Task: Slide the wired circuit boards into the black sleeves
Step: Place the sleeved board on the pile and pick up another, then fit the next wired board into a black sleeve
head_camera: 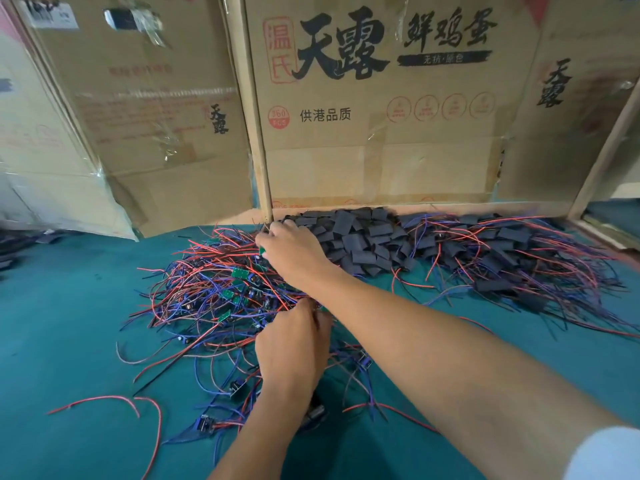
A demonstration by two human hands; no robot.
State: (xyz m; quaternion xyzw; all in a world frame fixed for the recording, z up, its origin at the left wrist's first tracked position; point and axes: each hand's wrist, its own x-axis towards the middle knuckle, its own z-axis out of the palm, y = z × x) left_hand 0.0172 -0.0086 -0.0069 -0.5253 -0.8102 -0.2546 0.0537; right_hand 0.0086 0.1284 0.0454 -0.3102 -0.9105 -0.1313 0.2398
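Both hands work the tangle of wired circuit boards: right hand pinching a board at its far edge beside the black sleeves, left hand gripping wires at its near side.

Black sleeves, red-blue wires, teal cloth

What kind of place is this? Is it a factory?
Probably a small hand-assembly workshop. A heap of wired circuit boards and a pile of black sleeves lie on a green-covered table, walled off by old cardboard boxes.
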